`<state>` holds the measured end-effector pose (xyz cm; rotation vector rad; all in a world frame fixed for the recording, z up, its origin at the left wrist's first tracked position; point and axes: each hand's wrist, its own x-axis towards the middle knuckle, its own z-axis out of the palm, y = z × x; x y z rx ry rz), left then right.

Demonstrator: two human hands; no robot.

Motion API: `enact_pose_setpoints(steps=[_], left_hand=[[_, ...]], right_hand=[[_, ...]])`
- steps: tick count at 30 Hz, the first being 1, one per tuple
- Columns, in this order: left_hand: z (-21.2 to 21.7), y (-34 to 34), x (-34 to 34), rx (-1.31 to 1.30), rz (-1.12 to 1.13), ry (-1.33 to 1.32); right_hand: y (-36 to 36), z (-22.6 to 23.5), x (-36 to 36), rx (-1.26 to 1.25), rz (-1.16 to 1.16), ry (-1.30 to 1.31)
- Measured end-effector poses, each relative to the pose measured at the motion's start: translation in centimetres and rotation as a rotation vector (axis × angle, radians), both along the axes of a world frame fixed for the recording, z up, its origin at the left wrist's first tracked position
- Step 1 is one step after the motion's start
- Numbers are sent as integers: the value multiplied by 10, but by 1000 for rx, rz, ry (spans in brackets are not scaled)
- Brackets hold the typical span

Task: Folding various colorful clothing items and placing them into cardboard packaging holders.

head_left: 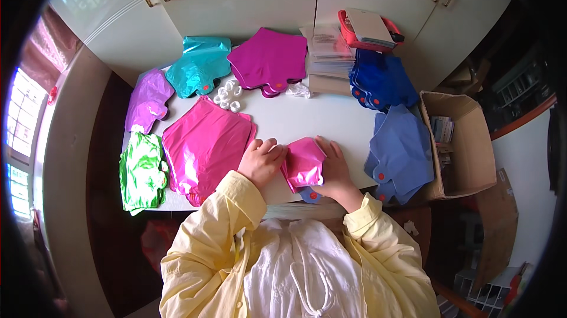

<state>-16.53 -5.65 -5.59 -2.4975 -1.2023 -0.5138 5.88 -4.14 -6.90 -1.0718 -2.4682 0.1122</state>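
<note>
White table (307,118) by cupboards holds foil balloons; each hand, left (261,161) and right (335,167), presses a pink balloon (303,162).

cardboard box (466,158), white caps (228,96)

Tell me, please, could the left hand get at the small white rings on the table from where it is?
Probably yes: the white rings lie in the open beyond the left hand, with only the flat pink foil stack beside that path.

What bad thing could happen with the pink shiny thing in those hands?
The folded pink foil piece, pressed between the left hand and right hand, sits near the white table edge and might slip off. The light blue stack overhangs the edge and could slide toward the cardboard box.
</note>
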Motion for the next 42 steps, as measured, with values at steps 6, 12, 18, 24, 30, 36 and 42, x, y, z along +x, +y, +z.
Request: enact_pose_setpoints(steps=[6, 12, 18, 24, 30, 36, 42], left_hand=[[-3, -2, -3, -8, -35, 59], [-1, -3, -8, -81, -52, 84], [0, -7, -11, -130, -41, 98], [-2, -14, -10, -192, 12, 128], [-2, -16, -11, -242, 16, 115], [-4, -16, -12, -274, 21, 108], [-3, -17, -13, -289, 24, 110]], right_hand=[[-1, -2, 5, -57, 64, 154], [0, -7, 8, -61, 70, -13], [0, -9, 7, -31, 37, -188], [-1, -4, 9, -70, 52, -192], [37, -4, 29, -213, 250, 19], [57, 4, -3, 51, 251, 198], [69, -7, -8, 163, 390, 114]])
